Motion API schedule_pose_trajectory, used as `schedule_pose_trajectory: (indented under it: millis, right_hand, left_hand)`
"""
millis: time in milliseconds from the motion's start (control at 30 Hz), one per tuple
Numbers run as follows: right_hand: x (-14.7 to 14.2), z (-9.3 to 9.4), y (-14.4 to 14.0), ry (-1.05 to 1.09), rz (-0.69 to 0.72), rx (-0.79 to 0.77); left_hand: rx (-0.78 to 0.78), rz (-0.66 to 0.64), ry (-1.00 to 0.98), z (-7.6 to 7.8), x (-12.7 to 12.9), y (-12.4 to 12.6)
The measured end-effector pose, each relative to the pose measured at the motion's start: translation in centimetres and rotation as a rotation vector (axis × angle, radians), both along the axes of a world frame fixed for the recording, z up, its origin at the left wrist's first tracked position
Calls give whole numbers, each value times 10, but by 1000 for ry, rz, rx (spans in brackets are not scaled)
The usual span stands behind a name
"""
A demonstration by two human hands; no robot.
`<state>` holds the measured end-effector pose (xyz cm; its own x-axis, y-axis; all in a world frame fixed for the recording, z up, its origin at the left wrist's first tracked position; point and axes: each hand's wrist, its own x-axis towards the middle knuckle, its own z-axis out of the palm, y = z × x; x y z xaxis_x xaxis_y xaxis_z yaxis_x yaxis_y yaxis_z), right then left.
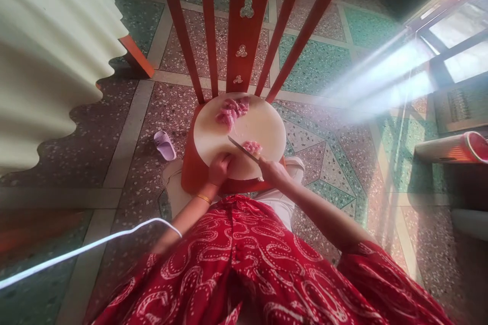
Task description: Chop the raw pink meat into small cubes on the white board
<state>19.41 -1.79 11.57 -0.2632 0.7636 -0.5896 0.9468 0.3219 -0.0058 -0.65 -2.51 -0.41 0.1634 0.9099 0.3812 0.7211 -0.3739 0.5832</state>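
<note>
A round pale cutting board point(267, 122) lies on the seat of a red-brown wooden chair. My right hand point(273, 172) grips a knife point(243, 148) by its handle, over the board's right front part. The blade slants up and left across the board. Just beyond the blade is a small heap of cut raw meat point(252, 148). A larger pile of pink meat point(232, 111) sits at the far side of the board. My left hand point(220, 168) is closed at the near left rim, its fingers curled in; whatever they may hold is hidden.
The slatted chair back point(247, 35) rises beyond the board. A lilac slipper point(165, 145) lies on the terrazzo floor at left. A pale curtain point(46, 61) hangs at far left, and a white cable point(95, 241) crosses the lower left. At right lies a cylindrical bin point(446, 148).
</note>
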Motion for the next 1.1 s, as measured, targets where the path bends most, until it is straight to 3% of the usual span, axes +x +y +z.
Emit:
schedule_pose_trajectory:
  millis: [133,267,400,567,700,867,1100]
  right_hand:
    - [-10,9,-6,44,37,14]
    - [-19,13,-7,73,41,-13]
    - [-40,0,11,103,44,-35]
    - [-75,-17,36,200,42,50]
    - [-48,-15,23,194,44,24]
    - [-3,-3,-2,47,-59,17]
    - [-19,15,-16,67,14,-4]
  left_hand:
    - [-14,57,-47,1,2,-3]
    - [11,13,-27,0,3,-2]
    - [35,7,-29,-1,2,0]
    - [40,10,10,-1,1,1]
    - [31,17,-10,-1,1,2]
    - [25,-9,-33,1,-2,0]
    - [-21,24,-85,6,-4,-9]
